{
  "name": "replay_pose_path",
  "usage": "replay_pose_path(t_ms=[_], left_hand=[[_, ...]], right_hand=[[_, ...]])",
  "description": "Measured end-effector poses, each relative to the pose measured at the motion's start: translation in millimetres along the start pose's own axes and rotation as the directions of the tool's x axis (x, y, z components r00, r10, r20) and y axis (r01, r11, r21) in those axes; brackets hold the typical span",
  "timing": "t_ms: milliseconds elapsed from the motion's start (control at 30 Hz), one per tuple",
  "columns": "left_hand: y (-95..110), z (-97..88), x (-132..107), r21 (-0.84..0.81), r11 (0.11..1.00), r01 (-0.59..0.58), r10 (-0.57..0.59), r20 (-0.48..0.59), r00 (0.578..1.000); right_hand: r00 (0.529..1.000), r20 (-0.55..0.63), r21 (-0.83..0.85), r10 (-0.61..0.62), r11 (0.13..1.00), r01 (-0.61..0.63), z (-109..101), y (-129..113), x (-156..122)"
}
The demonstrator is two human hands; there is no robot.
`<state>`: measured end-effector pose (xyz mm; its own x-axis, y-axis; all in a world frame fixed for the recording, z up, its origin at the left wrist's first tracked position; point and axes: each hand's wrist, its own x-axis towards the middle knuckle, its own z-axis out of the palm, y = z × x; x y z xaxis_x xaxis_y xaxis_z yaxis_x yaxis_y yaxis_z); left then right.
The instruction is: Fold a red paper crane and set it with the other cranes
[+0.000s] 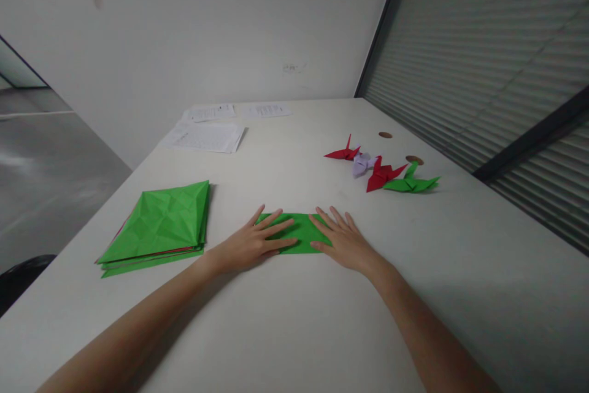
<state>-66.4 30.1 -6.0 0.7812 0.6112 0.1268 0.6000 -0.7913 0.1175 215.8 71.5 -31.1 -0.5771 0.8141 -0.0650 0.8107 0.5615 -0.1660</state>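
A green sheet of paper point(301, 240), shaped as a wide rectangle, lies flat on the white table in front of me. My left hand point(257, 238) rests on its left end with the fingers spread. On its right end lies my right hand point(343, 236), fingers also apart and flat. Both hands cover the ends of the paper, so its left and right edges are partly hidden. Nothing is gripped in either hand.
To the left is a stack of creased folding paper point(161, 221), green on top. Folded paper cranes in red point(381, 175), pale purple point(362, 164) and green point(411, 181) stand at the right. Printed sheets point(207, 137) lie at the back left. A wall and a blind-covered window point(483, 62) border the table.
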Motion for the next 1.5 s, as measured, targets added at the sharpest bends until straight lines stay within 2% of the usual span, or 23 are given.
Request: replay_pose_path(t_ms=[100, 233, 300, 367, 433, 467, 533, 600, 700, 833, 933, 1033, 1100, 1167, 1267, 1400, 1500], left_hand=[[11.8, -1.8, 6.0, -0.124, 0.983, -0.136, 0.142, 0.042, 0.989], [29.1, 5.6, 10.7, -0.185, 0.982, -0.037, 0.036, -0.011, 0.999], [35.2, 9.5, 11.4, -0.185, 0.983, 0.008, -0.012, -0.021, 1.0], [38.4, 11.8, 11.7, -0.174, 0.984, 0.043, -0.046, -0.012, 0.999], [39.2, 13.0, 11.8, -0.16, 0.985, 0.07, -0.069, 0.01, 0.998], [39.0, 13.4, 11.8, -0.153, 0.985, 0.077, -0.074, 0.021, 0.997], [38.2, 13.8, 11.6, -0.14, 0.987, 0.075, -0.071, 0.034, 0.997], [37.8, 14.2, 10.9, -0.131, 0.989, 0.066, -0.062, 0.034, 0.997], [39.2, 14.3, 9.3, -0.119, 0.991, 0.066, -0.062, 0.039, 0.997], [43.6, 14.4, 7.8, -0.101, 0.99, 0.102, -0.099, 0.042, 0.994], [44.6, 15.4, 7.9, -0.096, 0.989, 0.114, -0.112, 0.03, 0.993], [43.3, 16.4, 8.8, -0.095, 0.987, 0.128, -0.128, 0.007, 0.992], [42.7, 16.3, 9.2, -0.089, 0.986, 0.141, -0.142, -0.001, 0.99], [43.4, 15.7, 9.2, -0.082, 0.986, 0.144, -0.146, -0.014, 0.989], [46.4, 14.8, 8.3, -0.062, 0.984, 0.164, -0.168, -0.054, 0.984], [49.0, 15.3, 7.6, -0.033, 0.973, 0.228, -0.23, -0.097, 0.968], [47.8, 15.5, 8.3, -0.047, 0.968, 0.246, -0.25, -0.116, 0.961]], right_hand=[[0.998, -0.056, -0.008, 0.007, 1.0, -0.008, 1.5, 9.0, 2.6], [0.975, -0.217, -0.009, 0.056, 0.998, -0.059, -2.1, 20.2, 6.6], [0.945, -0.322, 0.006, 0.065, 0.998, -0.067, -6.7, 16.7, 8.0], [0.918, -0.394, 0.026, 0.031, 0.999, -0.023, -10.3, 5.4, 8.6], [0.932, -0.352, 0.05, -0.084, 0.993, 0.109, -10.3, -10.1, 8.1], [0.942, -0.295, 0.063, -0.159, 0.981, 0.185, -8.8, -17.5, 7.5], [0.953, -0.18, 0.07, -0.244, 0.963, 0.259, -4.0, -28.1, 5.7], [0.966, -0.126, 0.049, -0.224, 0.971, 0.232, 0.8, -30.3, 3.8], [0.984, -0.108, 0.007, -0.138, 0.99, 0.14, 4.2, -20.6, 2.0], [0.992, -0.119, -0.026, -0.032, 0.999, 0.029, 2.9, -6.3, 2.0], [0.985, -0.174, -0.031, -0.019, 0.999, 0.014, -0.3, -8.0, 2.9], [0.969, -0.194, -0.007, -0.156, 0.987, 0.158, -5.0, -16.6, 3.4], [0.951, -0.152, 0.032, -0.271, 0.96, 0.279, -7.4, -20.3, 3.3], [0.941, -0.118, 0.058, -0.318, 0.944, 0.326, -8.3, -19.0, 3.1], [0.954, -0.115, 0.04, -0.277, 0.958, 0.283, -7.8, -6.9, 3.2], [0.989, -0.114, 0.016, -0.095, 0.995, 0.097, -7.3, 13.9, 3.4], [0.994, -0.09, 0.025, -0.061, 0.998, 0.064, -7.3, 21.6, 3.0]])
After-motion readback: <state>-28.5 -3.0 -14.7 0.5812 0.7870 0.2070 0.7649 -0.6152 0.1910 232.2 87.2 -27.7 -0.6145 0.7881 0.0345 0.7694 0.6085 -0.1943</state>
